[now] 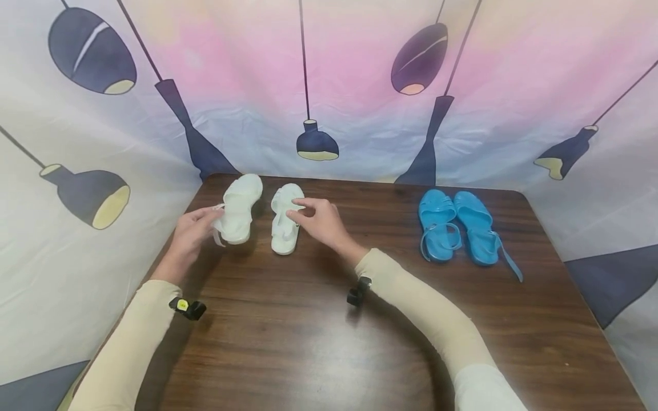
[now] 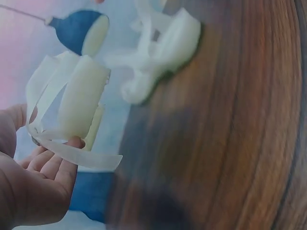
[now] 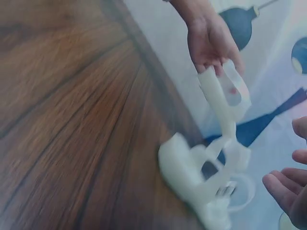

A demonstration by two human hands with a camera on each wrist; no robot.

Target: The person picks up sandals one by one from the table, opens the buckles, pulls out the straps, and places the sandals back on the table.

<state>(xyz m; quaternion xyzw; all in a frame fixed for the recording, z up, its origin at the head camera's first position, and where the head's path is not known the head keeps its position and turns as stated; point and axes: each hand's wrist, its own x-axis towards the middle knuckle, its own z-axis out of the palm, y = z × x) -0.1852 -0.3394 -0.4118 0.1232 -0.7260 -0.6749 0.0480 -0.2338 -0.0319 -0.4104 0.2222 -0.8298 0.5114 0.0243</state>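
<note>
My left hand [image 1: 190, 237] holds a white sandal [image 1: 239, 208] by its side and strap, raised off the wood table at the back left. In the left wrist view the held sandal [image 2: 79, 100] is heel-end toward the camera, its loose strap end [image 2: 96, 159] hanging across the fingers. A second white sandal [image 1: 283, 228] lies on the table just right of it. Over that sandal's right side hovers my right hand [image 1: 324, 224], thumb and fingers spread apart. The right wrist view shows a gap between these fingers [image 3: 283, 191] and the lying sandal [image 3: 184, 167].
A pair of blue sandals [image 1: 457, 228] stands side by side at the back right, one with its strap [image 1: 509, 260] trailing outward. The brown wood table [image 1: 308, 325] ends at a curtain [image 1: 247, 74] printed with lamps.
</note>
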